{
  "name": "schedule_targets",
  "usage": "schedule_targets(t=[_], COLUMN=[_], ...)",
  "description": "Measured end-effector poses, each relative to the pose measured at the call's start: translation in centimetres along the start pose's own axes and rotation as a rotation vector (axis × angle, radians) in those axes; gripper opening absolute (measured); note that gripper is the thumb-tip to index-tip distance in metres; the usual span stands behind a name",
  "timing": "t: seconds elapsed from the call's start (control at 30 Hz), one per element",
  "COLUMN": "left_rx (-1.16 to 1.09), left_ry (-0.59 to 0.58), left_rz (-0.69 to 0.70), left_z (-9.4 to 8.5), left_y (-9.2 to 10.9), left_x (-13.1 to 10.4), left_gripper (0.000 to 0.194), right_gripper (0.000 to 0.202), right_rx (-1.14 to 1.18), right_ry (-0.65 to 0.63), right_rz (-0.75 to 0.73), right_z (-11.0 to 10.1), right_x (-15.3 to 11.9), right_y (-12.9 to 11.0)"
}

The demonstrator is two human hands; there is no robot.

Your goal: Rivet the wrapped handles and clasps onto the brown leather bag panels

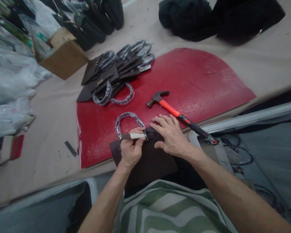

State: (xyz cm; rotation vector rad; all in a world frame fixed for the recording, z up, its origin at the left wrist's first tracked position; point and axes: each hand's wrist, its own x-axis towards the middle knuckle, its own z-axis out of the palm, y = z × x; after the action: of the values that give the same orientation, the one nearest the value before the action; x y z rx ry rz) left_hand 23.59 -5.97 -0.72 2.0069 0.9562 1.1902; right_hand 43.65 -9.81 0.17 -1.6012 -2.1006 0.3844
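A dark brown leather bag panel (157, 161) lies at the front edge of the red board, overhanging toward my lap. A curved bag handle wrapped in clear plastic (128, 114) is joined to its upper edge. My left hand (131, 149) is closed, pinching a short leather strap (134, 136) with a pale stretch along it at the base of the handle. My right hand (171, 134) is open, fingers stretched forward, resting by the dark tab (151, 132) on the panel. A claw hammer (171, 108) with a red and black grip lies just beyond my right hand.
On the red board (196, 74) sits a pile of dark bag panels (121, 71) with wrapped handles. A cardboard box (65, 55), black bags (102, 19) and dark cloth (191, 19) stand farther back. Plastic bags (9, 84) crowd the left; a grey bin (48, 200) is below.
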Motion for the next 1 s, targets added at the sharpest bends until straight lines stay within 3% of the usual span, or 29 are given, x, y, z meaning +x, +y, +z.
schedule_targets(t=[0.2,0.53,0.87,1.0], left_rx=[0.026,0.095,0.184,0.164], left_ry=[-0.021,-0.023,0.047,0.035], left_rz=[0.086,0.105,0.25,0.245], left_z=[0.4,0.5,1.3,1.2], left_y=[-0.3,-0.2,0.1,0.0], left_x=[-0.5,-0.5,-1.0,-1.3], left_gripper=[0.016,0.014,0.015,0.017], right_gripper=[0.074,0.076,0.073,0.071], right_rx=[0.007,0.031,0.024,0.033], right_ry=[0.01,0.025,0.041,0.042], right_rz=[0.013,0.014,0.014,0.025], right_z=[0.2,0.1,0.1,0.1], right_x=[0.1,0.1,0.1,0.2], right_y=[0.0,-0.1,-0.1,-0.1])
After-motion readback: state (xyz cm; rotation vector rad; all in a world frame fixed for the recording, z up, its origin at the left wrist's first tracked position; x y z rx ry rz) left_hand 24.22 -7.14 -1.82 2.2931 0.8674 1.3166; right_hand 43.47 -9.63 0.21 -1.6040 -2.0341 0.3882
